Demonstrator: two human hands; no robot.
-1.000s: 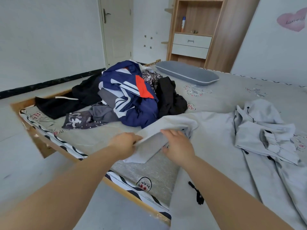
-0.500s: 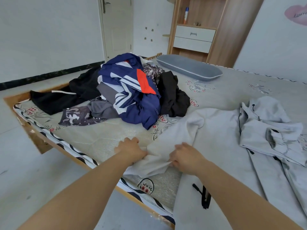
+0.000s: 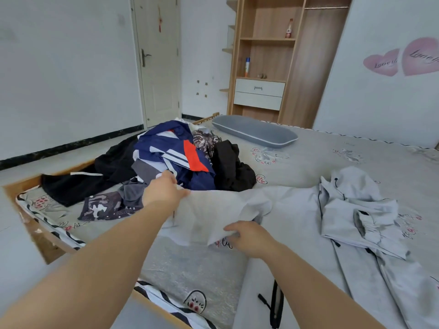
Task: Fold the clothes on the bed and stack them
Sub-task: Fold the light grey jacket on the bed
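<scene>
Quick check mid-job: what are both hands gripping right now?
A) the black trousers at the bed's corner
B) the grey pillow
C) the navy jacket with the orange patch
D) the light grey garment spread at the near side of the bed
D: the left hand and the right hand each grip an edge of the light grey garment, lifting it off the bed.

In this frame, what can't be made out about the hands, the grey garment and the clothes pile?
Head view only:
- Left hand: fingertips hidden behind the grey garment's raised edge, though its grip is plain.
- Right hand: fingertips tucked under that cloth.
- Grey garment: its type is unclear; it is crumpled and cut off by the bottom edge.
- Clothes pile: lower pieces buried, count unclear.
</scene>
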